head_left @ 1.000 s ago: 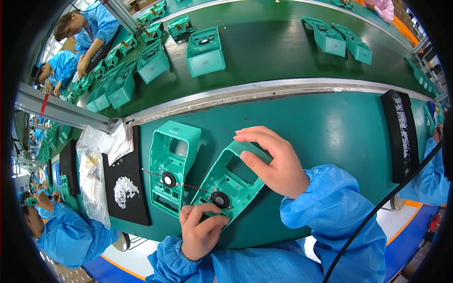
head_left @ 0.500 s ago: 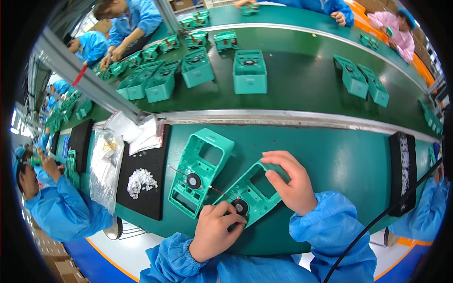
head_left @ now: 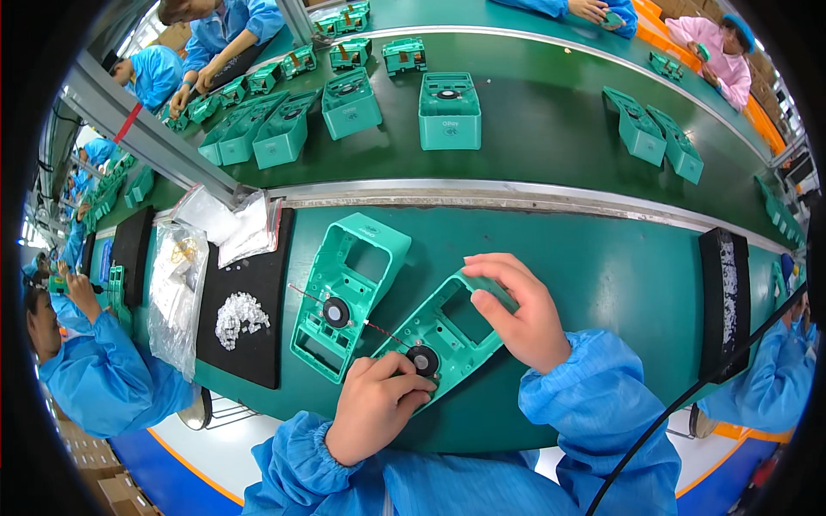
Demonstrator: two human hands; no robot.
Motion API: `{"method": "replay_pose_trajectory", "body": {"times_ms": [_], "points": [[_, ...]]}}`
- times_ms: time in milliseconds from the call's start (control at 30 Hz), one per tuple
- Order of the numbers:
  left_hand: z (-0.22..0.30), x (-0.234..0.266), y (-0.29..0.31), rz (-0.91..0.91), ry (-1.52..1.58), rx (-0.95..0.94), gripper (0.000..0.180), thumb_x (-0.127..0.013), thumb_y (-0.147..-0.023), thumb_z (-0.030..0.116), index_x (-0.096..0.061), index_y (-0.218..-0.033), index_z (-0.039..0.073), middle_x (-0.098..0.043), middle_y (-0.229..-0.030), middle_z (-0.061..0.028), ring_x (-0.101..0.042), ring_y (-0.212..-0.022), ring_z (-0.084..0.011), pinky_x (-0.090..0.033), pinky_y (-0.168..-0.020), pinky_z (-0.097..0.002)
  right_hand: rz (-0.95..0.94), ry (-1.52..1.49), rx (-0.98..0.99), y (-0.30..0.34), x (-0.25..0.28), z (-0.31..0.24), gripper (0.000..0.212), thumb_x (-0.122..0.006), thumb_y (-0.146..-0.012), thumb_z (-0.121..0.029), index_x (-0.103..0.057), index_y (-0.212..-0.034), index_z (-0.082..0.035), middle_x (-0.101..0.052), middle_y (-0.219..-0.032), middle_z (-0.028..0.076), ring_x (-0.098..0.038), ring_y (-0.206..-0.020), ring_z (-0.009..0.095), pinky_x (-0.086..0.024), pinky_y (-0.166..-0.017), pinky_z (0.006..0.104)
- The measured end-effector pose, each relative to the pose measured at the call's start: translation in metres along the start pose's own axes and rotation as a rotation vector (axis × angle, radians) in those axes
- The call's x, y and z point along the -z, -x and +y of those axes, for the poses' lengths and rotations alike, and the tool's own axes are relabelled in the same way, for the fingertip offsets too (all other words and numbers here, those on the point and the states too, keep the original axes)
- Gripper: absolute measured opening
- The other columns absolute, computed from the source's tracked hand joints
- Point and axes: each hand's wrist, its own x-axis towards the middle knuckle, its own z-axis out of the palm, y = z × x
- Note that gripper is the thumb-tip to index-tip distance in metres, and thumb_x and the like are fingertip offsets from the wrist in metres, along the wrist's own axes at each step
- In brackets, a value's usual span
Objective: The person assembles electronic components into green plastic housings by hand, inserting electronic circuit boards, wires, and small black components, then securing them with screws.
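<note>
A green plastic housing [head_left: 446, 376] lies tilted on the bench in front of me, with a round black speaker [head_left: 422, 359] near its close end. My left hand [head_left: 375, 406] is at that end, its bent fingers pressed together beside the speaker; whatever they pinch is hidden. The far end wall sits between the thumb and fingers of my right hand [head_left: 523, 320]. Just to the left rests a second green housing [head_left: 385, 241], open side up, with its own speaker [head_left: 335, 311]. A thin red and black wire [head_left: 389, 334] runs from the nearer speaker toward that housing.
At left, a black mat [head_left: 258, 368] bears a pile of small white pieces [head_left: 241, 320] and clear plastic bags [head_left: 176, 292]. A black foam block [head_left: 714, 331] stands at right. Beyond the metal rail [head_left: 516, 196] are several green housings [head_left: 450, 129]. A black cable [head_left: 662, 421] crosses the lower right.
The view has shifted slightly, so the bench appears higher and further left. My left fingers have drawn closer together by the speaker. My right hand keeps its place on the housing.
</note>
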Motion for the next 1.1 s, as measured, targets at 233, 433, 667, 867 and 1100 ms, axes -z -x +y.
{"method": "replay_pose_trajectory", "body": {"times_ms": [233, 433, 667, 867, 1100], "points": [[0.0025, 0.0011, -0.0009, -0.026, 0.013, 0.021, 0.020, -0.073, -0.063, 0.007, -0.071, -0.082, 0.015, -0.055, -0.081, 0.0020, -0.050, -0.074, -0.0179, -0.035, -0.070, -0.0293, -0.003, 0.020, 0.032, 0.0021, 0.0024, 0.0029, 0.021, -0.060, -0.083, -0.008, -0.059, -0.104, -0.001, -0.057, -0.110, 0.013, -0.055, -0.102, 0.026, -0.043, -0.089, 0.0332], [0.0045, -0.0022, 0.0016, 0.026, 0.018, 0.025, 0.019, -0.072, -0.065, 0.005, -0.070, -0.081, 0.013, -0.056, -0.081, 0.0004, -0.050, -0.075, -0.0173, -0.034, -0.069, -0.0292, -0.002, 0.032, 0.050, 0.0020, -0.0001, 0.0027, 0.021, -0.060, -0.083, -0.008, -0.059, -0.103, -0.002, -0.057, -0.110, 0.013, -0.056, -0.102, 0.027, -0.043, -0.088, 0.0333], [0.0065, -0.0017, 0.0008, 0.001, 0.042, 0.033, 0.017, -0.071, -0.065, 0.003, -0.067, -0.079, 0.010, -0.057, -0.082, -0.0017, -0.051, -0.073, -0.0170, -0.033, -0.067, -0.0286, 0.020, 0.059, 0.047, 0.0017, -0.0037, 0.0001, 0.021, -0.059, -0.082, -0.006, -0.059, -0.103, -0.002, -0.057, -0.109, 0.013, -0.056, -0.101, 0.027, -0.044, -0.087, 0.0332], [0.0004, -0.0026, 0.0029, 0.018, 0.078, 0.022, 0.018, -0.071, -0.064, 0.002, -0.067, -0.080, 0.010, -0.058, -0.082, -0.0020, -0.053, -0.073, -0.0173, -0.033, -0.067, -0.0284, 0.017, 0.069, 0.051, 0.0019, -0.0037, 0.0003, 0.022, -0.059, -0.082, -0.006, -0.059, -0.104, -0.003, -0.056, -0.109, 0.012, -0.056, -0.101, 0.027, -0.044, -0.086, 0.0334], [-0.0014, -0.0004, 0.0029, -0.010, 0.093, 0.033, 0.019, -0.071, -0.064, 0.003, -0.068, -0.081, 0.010, -0.059, -0.081, -0.0023, -0.055, -0.074, -0.0181, -0.034, -0.066, -0.0291, -0.008, 0.057, 0.054, 0.0017, -0.0022, 0.0019, 0.022, -0.058, -0.083, -0.008, -0.059, -0.104, -0.003, -0.056, -0.109, 0.012, -0.056, -0.101, 0.027, -0.044, -0.086, 0.0332]]}}
